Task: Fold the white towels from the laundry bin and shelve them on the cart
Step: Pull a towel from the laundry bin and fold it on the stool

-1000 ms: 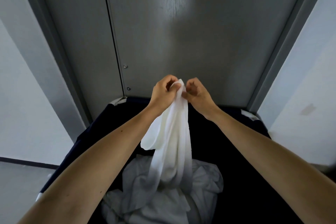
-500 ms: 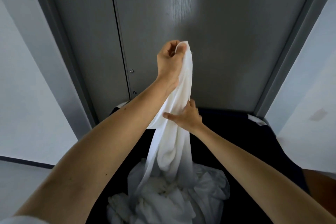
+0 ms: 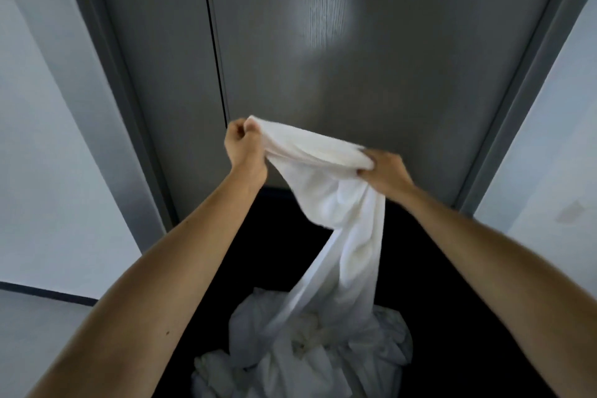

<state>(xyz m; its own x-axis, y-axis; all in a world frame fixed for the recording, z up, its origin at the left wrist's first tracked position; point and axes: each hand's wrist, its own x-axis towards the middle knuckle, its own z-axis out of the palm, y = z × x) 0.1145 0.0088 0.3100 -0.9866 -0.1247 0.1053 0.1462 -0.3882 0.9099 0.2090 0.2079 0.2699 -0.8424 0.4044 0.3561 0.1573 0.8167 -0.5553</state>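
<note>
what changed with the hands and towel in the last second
Both hands were pinching the top of the towel close together. The left hand then lifted it while the right hand slid down the edge, and now they are spread apart with the edge stretched between them, both gripping. Unchanged: its lower end trails into the pile in the dark bin.

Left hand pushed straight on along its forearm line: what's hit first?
Probably the grey door behind; nothing shows between it and the left hand, which grips the towel. Depth unclear.
</note>
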